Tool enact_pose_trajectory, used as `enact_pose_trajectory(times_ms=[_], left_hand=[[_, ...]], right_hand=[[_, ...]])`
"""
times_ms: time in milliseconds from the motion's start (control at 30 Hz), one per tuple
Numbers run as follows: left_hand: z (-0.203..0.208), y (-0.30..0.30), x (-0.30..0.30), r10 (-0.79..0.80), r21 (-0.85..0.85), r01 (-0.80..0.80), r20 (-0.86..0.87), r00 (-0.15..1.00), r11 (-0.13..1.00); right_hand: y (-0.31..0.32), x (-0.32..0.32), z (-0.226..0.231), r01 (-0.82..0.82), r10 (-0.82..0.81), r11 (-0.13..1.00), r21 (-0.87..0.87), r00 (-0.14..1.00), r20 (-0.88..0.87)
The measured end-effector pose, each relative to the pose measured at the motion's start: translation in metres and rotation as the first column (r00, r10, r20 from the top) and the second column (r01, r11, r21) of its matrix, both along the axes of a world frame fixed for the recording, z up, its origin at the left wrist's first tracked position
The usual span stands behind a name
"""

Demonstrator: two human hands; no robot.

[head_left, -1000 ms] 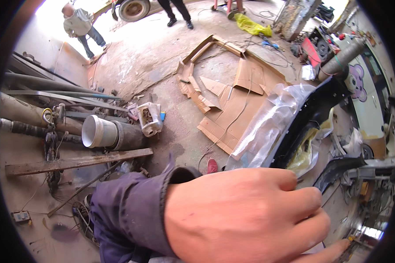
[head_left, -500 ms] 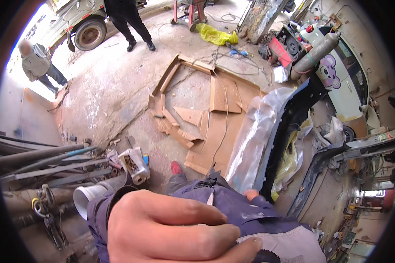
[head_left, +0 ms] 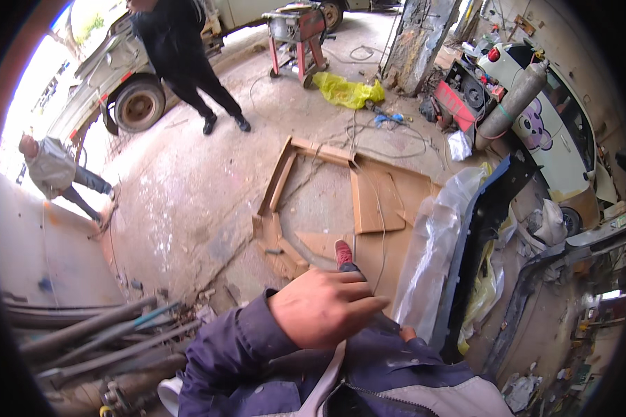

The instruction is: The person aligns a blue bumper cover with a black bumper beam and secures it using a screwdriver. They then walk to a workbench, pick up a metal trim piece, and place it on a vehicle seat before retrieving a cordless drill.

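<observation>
My left hand [head_left: 327,306] is raised in front of my chest, its fingers curled inward and slightly blurred. Nothing shows in it. Beyond it lies flattened brown cardboard [head_left: 379,198] on the floor, with my red shoe [head_left: 343,253] stepping at its near part. Low at my right side, only a little of my right hand [head_left: 407,333] is visible past the jacket; its fingers are hidden. Nearest to that hand is a long black car body panel [head_left: 476,229], apparently a bumper, beside clear plastic wrap [head_left: 431,254].
Metal pipes and bars [head_left: 97,333] lie at the left. A grey gas cylinder [head_left: 511,104] leans by a white car [head_left: 556,132]. Farther off are a yellow plastic bag [head_left: 348,91], loose cables, a red wheeled machine [head_left: 298,38], and two people near a truck [head_left: 97,90].
My left hand has moved away from the camera, up and to the right in view. My red shoe has come forward to the cardboard. The whole view has shifted, showing more of the far side.
</observation>
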State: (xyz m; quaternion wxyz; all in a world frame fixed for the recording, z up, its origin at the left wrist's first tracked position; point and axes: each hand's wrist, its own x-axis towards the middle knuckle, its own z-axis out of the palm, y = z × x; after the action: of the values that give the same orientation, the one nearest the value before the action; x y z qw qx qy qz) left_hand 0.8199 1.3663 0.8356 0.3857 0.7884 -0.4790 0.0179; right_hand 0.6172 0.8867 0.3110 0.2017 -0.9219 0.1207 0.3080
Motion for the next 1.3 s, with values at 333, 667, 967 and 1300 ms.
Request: enact_pose_trajectory(times_ms=[333, 667, 967, 1300], left_hand=[[-0.157, 0.097, 0.199, 0.797, 0.491, -0.628, -0.345, 0.497, 0.604], [-0.171, 0.125, 0.391, 0.681, 0.288, -0.630, -0.458, 0.571, 0.721], [-0.197, 0.220, 0.601, 0.692, 0.329, -0.618, -0.460, 0.556, 0.714], [-0.142, 0.236, 0.856, 0.524, 0.242, -0.468, -0.291, 0.801, 0.850]], right_hand=[[0.030, 0.339, 0.040, 0.706, -0.544, 0.625, 0.332, 0.700, -0.463], [0.070, 0.719, 0.133, 0.447, -0.539, 0.691, 0.568, 0.842, -0.007], [0.263, 0.888, 0.174, 0.386, -0.460, 0.623, 0.680, 0.884, -0.081], [0.379, 1.075, 0.293, 0.215, -0.261, 0.336, 0.917, 0.957, -0.129]])
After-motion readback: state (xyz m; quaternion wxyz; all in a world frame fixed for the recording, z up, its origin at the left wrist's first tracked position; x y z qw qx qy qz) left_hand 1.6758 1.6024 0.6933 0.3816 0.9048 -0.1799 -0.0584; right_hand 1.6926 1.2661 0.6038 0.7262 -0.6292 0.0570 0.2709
